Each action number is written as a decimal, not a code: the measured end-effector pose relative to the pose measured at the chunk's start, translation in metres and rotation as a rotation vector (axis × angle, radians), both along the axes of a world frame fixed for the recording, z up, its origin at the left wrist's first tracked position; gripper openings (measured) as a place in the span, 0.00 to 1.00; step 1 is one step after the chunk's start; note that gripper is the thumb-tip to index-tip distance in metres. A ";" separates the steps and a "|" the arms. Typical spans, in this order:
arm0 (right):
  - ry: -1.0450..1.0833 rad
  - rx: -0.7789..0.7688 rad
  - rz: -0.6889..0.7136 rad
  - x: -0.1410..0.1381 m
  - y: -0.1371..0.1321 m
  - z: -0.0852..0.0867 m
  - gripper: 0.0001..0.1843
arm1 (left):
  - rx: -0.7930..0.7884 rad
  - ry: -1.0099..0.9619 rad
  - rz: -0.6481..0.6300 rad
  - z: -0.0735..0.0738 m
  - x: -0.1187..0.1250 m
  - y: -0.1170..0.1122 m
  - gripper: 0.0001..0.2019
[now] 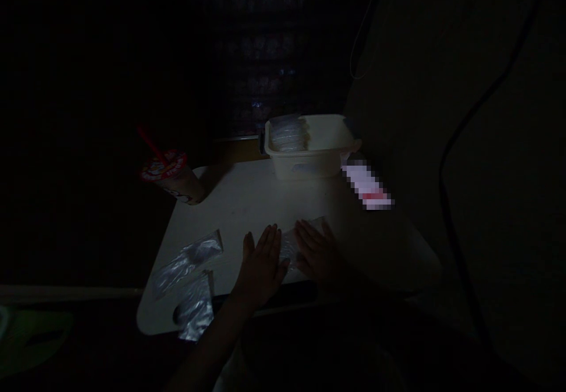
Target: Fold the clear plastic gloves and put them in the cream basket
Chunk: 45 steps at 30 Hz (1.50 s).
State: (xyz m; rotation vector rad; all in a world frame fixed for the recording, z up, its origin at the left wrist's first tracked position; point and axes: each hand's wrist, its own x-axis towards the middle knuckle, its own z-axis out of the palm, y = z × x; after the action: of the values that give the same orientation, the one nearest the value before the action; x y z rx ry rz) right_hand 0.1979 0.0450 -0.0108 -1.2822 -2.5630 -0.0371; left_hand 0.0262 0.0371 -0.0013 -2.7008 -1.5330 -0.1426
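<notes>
Left grip [262,265] and right grip [317,252] rest flat over clear plastic [289,242]

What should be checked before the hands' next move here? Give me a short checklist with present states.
1. Both hands visible: ok; left hand and right hand lie open, palms down.
2. Clear plastic piece within reach: ok; it lies between and partly under the hands.
3. Nearer plastic bag wholly on the table: not ok; it overhangs the near edge.
4. Drink cup apart from hands: ok.
5. Lighting: not ok; very dim.
6. Plastic piece sealed: cannot tell.
</notes>
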 end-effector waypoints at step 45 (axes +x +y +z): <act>0.263 -0.058 0.195 0.007 0.002 0.010 0.08 | -0.192 -0.514 0.089 0.013 -0.029 -0.011 0.20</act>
State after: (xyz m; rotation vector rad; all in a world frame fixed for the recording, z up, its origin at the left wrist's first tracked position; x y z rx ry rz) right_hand 0.2050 0.0471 -0.0007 -0.9765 -2.4609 0.2304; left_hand -0.0024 0.0263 0.0119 -2.8838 -1.8687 -0.7790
